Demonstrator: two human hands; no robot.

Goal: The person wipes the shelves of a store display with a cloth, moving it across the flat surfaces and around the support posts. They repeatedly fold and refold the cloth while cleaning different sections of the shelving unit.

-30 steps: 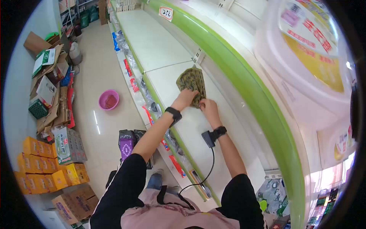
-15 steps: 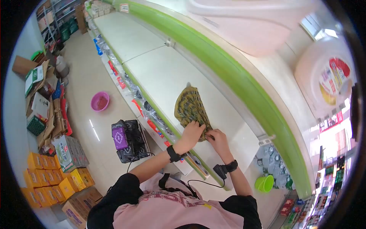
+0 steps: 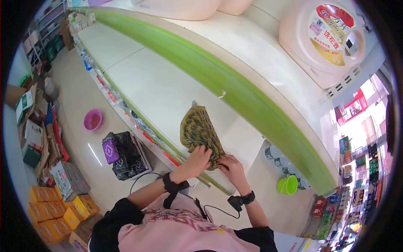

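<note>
A crumpled olive-yellow cloth with a dark pattern [image 3: 197, 128] lies on the white shelf board [image 3: 155, 88], its far end fanned out and its near end bunched up. My left hand [image 3: 199, 159] is closed on the cloth's near left part, fingers bent into the folds. At the near right corner, my right hand [image 3: 231, 167] pinches the cloth's edge between thumb and fingers. The two hands are close together near the shelf's front edge. A small greyish tip [image 3: 194, 103] shows at the cloth's far end; what it is I cannot make out.
A green-edged upper shelf [image 3: 218, 80] with big pink detergent jugs [image 3: 327, 38] overhangs the board. On the floor are a green bucket [image 3: 287, 185], a pink basin [image 3: 93, 119], black packages [image 3: 126, 155] and stacked yellow boxes [image 3: 48, 212]. Packets hang along the shelf's front edge.
The view has turned to the right, so more of the detergent jug shows. Both hands stay on the cloth, whose near end looks more bunched between them.
</note>
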